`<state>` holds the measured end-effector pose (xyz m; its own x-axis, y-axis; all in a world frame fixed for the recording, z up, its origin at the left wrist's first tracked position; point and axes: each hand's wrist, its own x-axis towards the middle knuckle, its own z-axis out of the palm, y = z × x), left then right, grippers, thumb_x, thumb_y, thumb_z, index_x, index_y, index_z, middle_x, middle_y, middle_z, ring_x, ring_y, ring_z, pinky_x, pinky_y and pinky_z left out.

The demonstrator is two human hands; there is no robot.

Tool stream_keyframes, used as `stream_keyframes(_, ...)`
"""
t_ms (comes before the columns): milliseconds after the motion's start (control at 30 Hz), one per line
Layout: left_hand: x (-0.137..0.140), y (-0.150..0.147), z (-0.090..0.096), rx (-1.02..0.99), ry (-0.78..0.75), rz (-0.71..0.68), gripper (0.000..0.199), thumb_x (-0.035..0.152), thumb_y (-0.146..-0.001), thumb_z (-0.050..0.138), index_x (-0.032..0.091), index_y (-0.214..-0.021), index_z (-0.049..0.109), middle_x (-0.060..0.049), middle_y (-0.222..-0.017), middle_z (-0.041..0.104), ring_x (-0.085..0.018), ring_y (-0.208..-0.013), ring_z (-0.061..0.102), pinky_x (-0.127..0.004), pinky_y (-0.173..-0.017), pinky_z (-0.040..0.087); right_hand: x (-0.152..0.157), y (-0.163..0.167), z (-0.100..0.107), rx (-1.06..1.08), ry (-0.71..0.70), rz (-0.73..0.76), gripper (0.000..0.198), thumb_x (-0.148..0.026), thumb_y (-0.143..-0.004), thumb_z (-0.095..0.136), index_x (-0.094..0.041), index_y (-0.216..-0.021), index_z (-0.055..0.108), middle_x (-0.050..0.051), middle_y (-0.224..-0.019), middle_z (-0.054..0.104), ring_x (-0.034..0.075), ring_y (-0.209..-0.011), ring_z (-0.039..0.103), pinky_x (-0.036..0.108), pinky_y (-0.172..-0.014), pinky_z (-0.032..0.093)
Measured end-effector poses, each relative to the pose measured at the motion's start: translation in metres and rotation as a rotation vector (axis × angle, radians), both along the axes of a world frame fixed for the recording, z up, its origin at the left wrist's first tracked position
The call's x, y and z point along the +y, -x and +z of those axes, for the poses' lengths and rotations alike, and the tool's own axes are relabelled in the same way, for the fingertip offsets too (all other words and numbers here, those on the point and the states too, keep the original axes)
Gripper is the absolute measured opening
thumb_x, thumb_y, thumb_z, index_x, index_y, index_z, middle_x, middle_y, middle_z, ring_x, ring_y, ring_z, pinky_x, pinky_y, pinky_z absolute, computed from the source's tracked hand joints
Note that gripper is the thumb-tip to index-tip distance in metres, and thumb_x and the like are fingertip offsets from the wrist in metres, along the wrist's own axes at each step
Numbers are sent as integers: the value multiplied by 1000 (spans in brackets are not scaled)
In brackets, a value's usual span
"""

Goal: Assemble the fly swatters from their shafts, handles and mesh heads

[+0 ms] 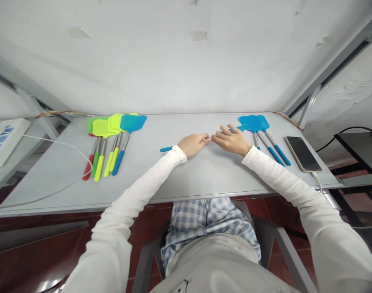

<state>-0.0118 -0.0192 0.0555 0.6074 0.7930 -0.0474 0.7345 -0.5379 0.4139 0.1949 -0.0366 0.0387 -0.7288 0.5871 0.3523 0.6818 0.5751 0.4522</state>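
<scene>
Blue swatter (166, 149) shows midway between the table's (204, 181) side edges, left hand (192, 145) closed around it. Right hand's (231, 140) fingers are half spread; its hold is unclear.

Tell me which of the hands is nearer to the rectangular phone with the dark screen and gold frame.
Right. The right hand is left of the phone, with blue flat-headed swatters between them; the left hand is farther left, beyond the right hand.

A patchy white wall (143, 61) rises behind the grey desk (198, 179). Below, dark red floor tiles (146, 221) surround a grey chair (289, 256).
</scene>
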Motion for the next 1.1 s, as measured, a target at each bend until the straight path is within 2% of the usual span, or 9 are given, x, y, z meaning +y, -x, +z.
stream_keyframes(233,-2,6,-1,-94,57,-72,35,43,-94,31,24,-89,59,2,-62,53,-15,-59,48,-27,-60,32,-6,-6,7,22,177,-4,33,-26,-98,31,-26,-103,64,4,-94,66,19,-104,51,35,-89,30)
stream_keyframes(400,1,24,4,-185,217,-92,36,46,-92,34,20,-75,54,4,-58,41,-11,-55,37,-25,-60,34,-7,-22,17,47,262,-56,36,-29,-98,28,-26,-106,63,5,-96,65,20,-108,49,37,-93,30)
stream_keyframes(533,2,44,6,-195,273,-78,39,50,-91,34,20,-76,54,4,-60,42,-11,-56,37,-24,-59,34,-7,-42,22,28,345,-157,42,-32,-100,20,-29,-113,59,6,-97,63,22,-117,46,40,-98,30)
stream_keyframes(600,1,49,6,-184,226,-53,39,49,-92,34,20,-78,55,3,-63,47,-11,-57,40,-24,-61,34,-6,-43,23,37,313,-173,41,-30,-100,20,-27,-113,59,7,-97,63,22,-119,45,41,-99,30)
stream_keyframes(700,-4,45,6,-132,70,31,35,45,-93,36,21,-84,59,2,-68,58,-12,-60,48,-25,-61,33,-8,-28,22,45,161,-164,40,-18,-98,21,-20,-109,60,9,-101,63,23,-120,45,41,-98,31)
stream_keyframes(767,-10,35,7,-93,-55,75,33,44,-94,36,23,-91,61,0,-74,64,-14,-65,54,-25,-61,32,-11,-10,23,21,100,-170,40,-14,-98,21,-17,-103,61,10,-97,63,23,-110,51,39,-93,33)
stream_keyframes(867,-19,19,6,-38,-258,81,37,47,-96,34,22,-100,60,-3,-86,70,-17,-72,61,-26,-59,31,-17,16,26,0,138,-195,40,-19,-100,20,-15,-98,60,10,-84,63,20,-82,56,33,-75,35)
stream_keyframes(967,-21,11,1,54,-418,61,42,49,-97,29,20,-100,59,-8,-88,71,-18,-71,63,-27,-56,29,-20,25,25,-15,205,-208,42,-26,-101,19,-15,-103,59,10,-83,64,18,-71,55,30,-60,26)
stream_keyframes(1100,-16,18,-10,179,-447,-2,46,51,-97,25,20,-94,59,-9,-74,68,-17,-62,60,-26,-53,27,-18,14,17,-52,333,-255,42,-32,-101,21,-17,-108,59,9,-83,67,15,-62,55,29,-54,17)
